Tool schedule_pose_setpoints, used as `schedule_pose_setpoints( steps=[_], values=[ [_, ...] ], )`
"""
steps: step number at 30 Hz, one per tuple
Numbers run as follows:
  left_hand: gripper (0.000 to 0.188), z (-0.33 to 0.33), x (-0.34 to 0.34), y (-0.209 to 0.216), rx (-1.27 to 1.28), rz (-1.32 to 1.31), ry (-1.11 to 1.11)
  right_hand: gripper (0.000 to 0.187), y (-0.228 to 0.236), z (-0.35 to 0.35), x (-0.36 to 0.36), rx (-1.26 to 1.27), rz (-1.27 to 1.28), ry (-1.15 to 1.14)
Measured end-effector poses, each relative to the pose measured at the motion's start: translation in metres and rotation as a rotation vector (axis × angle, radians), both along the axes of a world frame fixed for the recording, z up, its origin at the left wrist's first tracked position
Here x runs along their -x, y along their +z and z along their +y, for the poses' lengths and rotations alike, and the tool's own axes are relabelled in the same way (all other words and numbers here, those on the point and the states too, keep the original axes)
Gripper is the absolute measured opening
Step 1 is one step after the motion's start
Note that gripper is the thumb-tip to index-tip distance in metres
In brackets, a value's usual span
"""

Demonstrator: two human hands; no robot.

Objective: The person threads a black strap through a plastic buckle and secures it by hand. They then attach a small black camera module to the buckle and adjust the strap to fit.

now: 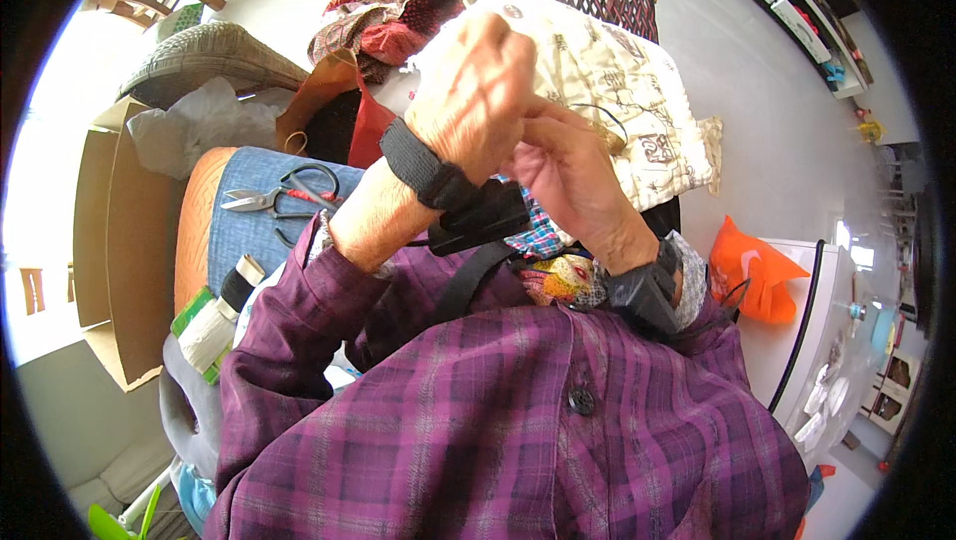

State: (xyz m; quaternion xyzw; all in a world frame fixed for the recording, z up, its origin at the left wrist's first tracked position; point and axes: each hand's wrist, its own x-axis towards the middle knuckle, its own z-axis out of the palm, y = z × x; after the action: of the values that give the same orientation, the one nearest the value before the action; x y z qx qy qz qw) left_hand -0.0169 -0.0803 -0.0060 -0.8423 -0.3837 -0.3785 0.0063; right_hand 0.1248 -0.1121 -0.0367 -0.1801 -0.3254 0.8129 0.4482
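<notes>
My left hand (473, 87) is raised in front of me, its fingers curled closed, the back of the hand toward me. Just right of it and touching it, my right hand (578, 172) has its fingers pinched together near the left hand's underside. Whatever the fingers hold is hidden or too small to name. Beyond the hands spreads a cream cloth (647, 92) with dark printed figures, and a thin dark loop (609, 120) shows by the right fingertips. Below the hands lie bits of blue checked cloth (538, 231) and a yellow patterned cloth (563, 279).
On blue denim (227, 241) at the left lie scissors (267, 201). A cardboard box (134, 241), a clear plastic bag (204, 127), a red open bag (370, 120) and bundled cloths (383, 27) stand around. An orange bag (752, 271) sits on a white surface at right.
</notes>
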Motion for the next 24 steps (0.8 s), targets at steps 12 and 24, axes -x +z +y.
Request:
schedule_pose_setpoints(
  steps=[12, 24],
  values=[
    [0.019, 0.014, 0.007, -0.037, 0.144, 0.023, 0.132, 0.045, 0.033, -0.019, 0.006, -1.012, -1.052, -0.594],
    [0.032, 0.0, 0.007, -0.059, 0.125, -0.105, -0.01, 0.027, 0.032, -0.016, -0.001, -1.086, -1.11, -0.587]
  ],
)
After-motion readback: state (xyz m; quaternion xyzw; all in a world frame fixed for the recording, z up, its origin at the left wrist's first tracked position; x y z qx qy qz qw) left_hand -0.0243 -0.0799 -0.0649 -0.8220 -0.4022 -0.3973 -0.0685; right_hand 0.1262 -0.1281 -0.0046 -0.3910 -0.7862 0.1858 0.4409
